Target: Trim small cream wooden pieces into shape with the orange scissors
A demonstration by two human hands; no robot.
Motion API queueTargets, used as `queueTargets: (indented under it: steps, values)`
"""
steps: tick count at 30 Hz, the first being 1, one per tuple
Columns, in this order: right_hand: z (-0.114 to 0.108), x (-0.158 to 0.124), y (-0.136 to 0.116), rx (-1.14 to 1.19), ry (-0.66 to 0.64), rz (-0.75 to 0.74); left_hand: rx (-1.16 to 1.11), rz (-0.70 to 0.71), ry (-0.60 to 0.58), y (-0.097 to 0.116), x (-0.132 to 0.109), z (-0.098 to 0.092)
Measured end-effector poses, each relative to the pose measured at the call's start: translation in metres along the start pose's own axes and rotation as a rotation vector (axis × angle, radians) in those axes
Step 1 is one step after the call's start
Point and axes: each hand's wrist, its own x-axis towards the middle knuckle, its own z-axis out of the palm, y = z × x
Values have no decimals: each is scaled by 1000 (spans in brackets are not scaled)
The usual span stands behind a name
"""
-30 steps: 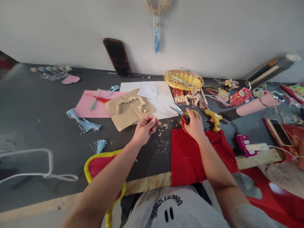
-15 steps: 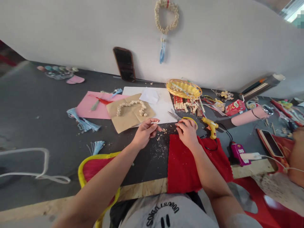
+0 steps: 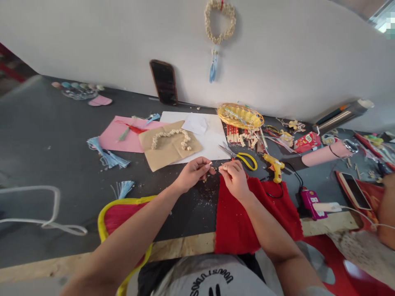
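My left hand (image 3: 195,172) pinches a tiny pale piece between thumb and forefinger, too small to name. Facing it, my right hand (image 3: 232,174) is also closed in a pinch; what its fingertips hold cannot be made out. The two sets of fingertips are a short gap apart, above small pale bits scattered on the dark table. Just beyond my right hand lie yellow-handled scissors (image 3: 247,159), blades pointing left. A curved string of cream beads (image 3: 171,133) rests on folded brown paper (image 3: 154,158). Under my right wrist is a red cloth (image 3: 237,222).
A yellow glue gun (image 3: 274,166), a purple power socket (image 3: 311,201) and a pink flask (image 3: 327,153) stand at right. Behind is a wicker basket (image 3: 240,116). Blue tassels (image 3: 109,156) lie left. A phone (image 3: 164,82) leans on the wall. Another person's arm (image 3: 387,209) shows far right.
My right hand has moved left, away from the scissors and close to my left hand. The scissors' yellow handles now show fully. The view has shifted slightly.
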Motion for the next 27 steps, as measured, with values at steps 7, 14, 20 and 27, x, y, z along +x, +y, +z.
queueTargets:
  steps: [7,14,20,27]
  values:
    - [8,-5,-6,219,39,90,117,60,-64,-2,-3,1]
    - [15,-8,0,371,27,169,266,89,-111,-9,-3,0]
    - [15,-8,0,335,26,134,323,71,-111,-10,-3,1]
    - [14,-8,1,310,26,101,385,86,-154,-9,-4,0]
